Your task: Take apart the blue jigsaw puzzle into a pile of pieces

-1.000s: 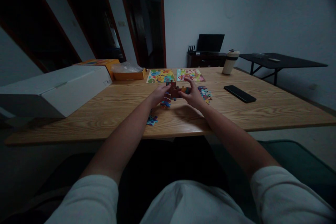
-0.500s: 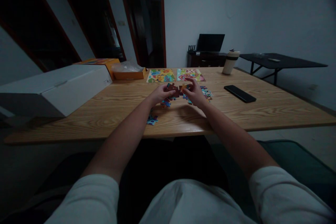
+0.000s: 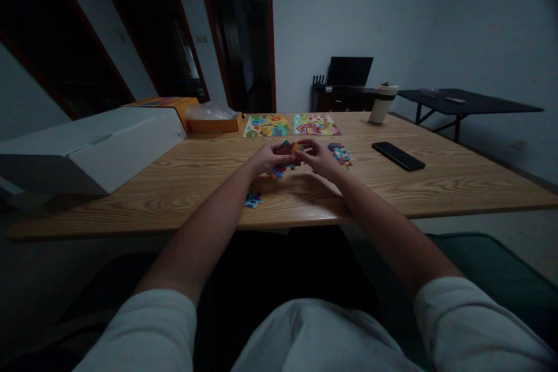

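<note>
Above the wooden table, my left hand [image 3: 269, 160] grips dark reddish-brown puzzle pieces [image 3: 285, 151] between thumb and fingers. An orange puzzle piece [image 3: 298, 148] is pinched in my right hand [image 3: 320, 159], up against the brown pieces; whether they interlock cannot be made out. Blue and purple puzzle pieces [image 3: 276, 172] lie on the table just beneath my hands. A blue pile [image 3: 253, 199] sits nearer the front edge, beside my left forearm. More light-blue and mixed pieces [image 3: 340, 154] lie just right of my right hand.
Two colourful picture sheets [image 3: 267, 126] [image 3: 317, 125] lie behind my hands on the table [image 3: 196, 186]. At left stand a white box [image 3: 126, 142] and an orange box [image 3: 215, 125] with clear plastic. A black phone [image 3: 398, 156] and a lidded cup [image 3: 383, 104] are at right.
My right hand has moved left with the orange piece, closing the gap to the brown pieces in my left hand. More of the pile at right now shows.
</note>
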### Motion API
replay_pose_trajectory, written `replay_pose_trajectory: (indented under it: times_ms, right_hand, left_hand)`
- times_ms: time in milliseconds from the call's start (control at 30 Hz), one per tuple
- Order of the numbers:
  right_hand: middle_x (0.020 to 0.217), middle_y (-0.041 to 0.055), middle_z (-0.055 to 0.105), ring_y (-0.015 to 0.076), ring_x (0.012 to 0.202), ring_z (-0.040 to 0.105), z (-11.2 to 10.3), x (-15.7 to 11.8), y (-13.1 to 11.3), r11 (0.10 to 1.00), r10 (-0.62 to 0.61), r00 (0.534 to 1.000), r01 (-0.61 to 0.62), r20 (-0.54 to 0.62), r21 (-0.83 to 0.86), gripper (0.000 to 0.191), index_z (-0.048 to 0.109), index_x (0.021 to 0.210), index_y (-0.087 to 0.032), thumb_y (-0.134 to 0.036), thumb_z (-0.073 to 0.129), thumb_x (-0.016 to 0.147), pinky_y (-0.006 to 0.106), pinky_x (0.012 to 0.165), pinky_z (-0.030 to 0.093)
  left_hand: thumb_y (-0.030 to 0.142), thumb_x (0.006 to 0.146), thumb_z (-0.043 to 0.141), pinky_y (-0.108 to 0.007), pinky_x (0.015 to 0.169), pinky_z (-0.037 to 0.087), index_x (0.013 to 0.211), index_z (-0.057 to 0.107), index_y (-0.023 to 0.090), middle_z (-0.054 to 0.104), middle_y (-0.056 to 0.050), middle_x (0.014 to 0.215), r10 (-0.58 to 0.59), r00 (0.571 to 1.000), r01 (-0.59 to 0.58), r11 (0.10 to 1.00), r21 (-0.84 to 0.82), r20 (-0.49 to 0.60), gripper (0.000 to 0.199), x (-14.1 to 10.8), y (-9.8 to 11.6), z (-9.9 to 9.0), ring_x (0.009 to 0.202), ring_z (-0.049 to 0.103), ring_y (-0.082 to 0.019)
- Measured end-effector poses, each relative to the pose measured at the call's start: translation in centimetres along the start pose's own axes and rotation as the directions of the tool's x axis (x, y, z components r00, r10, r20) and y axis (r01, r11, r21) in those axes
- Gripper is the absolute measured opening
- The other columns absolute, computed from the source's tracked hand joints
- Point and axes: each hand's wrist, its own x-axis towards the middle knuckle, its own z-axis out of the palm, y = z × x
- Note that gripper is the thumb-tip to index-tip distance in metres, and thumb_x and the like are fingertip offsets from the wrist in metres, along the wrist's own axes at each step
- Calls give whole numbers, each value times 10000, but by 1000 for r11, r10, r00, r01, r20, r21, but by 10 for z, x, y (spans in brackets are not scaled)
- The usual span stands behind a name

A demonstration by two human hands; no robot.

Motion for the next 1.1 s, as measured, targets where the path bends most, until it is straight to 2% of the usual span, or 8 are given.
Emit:
replay_pose_trajectory:
  times_ms: [133,333,433,500,600,700,800,1100]
  right_hand:
    - [885,42,670,166,723,637,2,-1,-2,1000,15,994,-16,112,5,404,570,1137,-220,-424,658,800,299,624,527]
    - [802,59,690,190,705,670,-37,10,13,970,112,985,-136,-129,-199,150,621,890,-201,-326,606,809,325,662,538]
    - [774,100,688,258,783,661,-57,11,23,735,225,953,-303,-203,-606,183,679,832,-189,-347,684,741,384,713,523]
    - [973,162,695,331,970,628,-60,10,25,563,160,954,-301,-255,-770,316,719,969,-175,-368,703,719,453,812,496]
    - [1247,180,611,376,1165,520,-53,5,24,472,-16,972,-200,-236,-858,460,681,1190,-186,-347,650,760,518,934,422]
    - [1271,145,604,366,1180,496,-42,2,20,475,-45,988,-112,-151,-873,404,690,1175,-209,-335,600,802,525,971,387]
    - [1277,129,606,359,1163,506,-38,0,18,486,-30,994,-76,-104,-871,384,697,1160,-216,-334,591,810,516,970,388]
    - [1252,114,627,304,1170,539,-23,-1,11,557,-50,996,88,72,-826,364,675,1168,-214,-330,614,828,445,1002,405]
  left_hand:
    - [277,702,843,-251,571,502,1057,580,157,708,-67,887,-50,994,53,998,28,-92,458,4,-3,1,656,664,-148]
    - [274,851,693,-200,539,448,1114,519,178,667,-44,905,63,924,-12,991,136,-376,331,7,7,-14,604,615,-96]
    - [301,891,614,-191,524,414,1086,550,182,661,-48,932,134,823,-60,987,149,-552,237,8,12,-33,594,577,-85]
    - [321,892,595,-207,540,419,1055,575,184,661,-52,921,130,781,-38,986,162,-610,214,8,11,-46,602,567,-98]
    - [324,785,716,-252,623,455,955,636,175,664,-62,873,91,858,68,955,288,-505,240,6,2,-59,680,592,-149]
    - [271,506,891,-268,700,468,894,696,201,695,-66,917,-58,970,162,877,452,-235,440,3,-10,-62,815,629,-213]
    - [248,355,920,-257,733,467,930,720,259,721,-36,989,-167,985,168,833,528,-50,609,0,-16,-58,880,644,-235]
    - [256,373,936,-317,756,463,989,717,228,682,-84,956,-40,990,114,793,599,-135,655,6,-18,-40,870,627,-262]
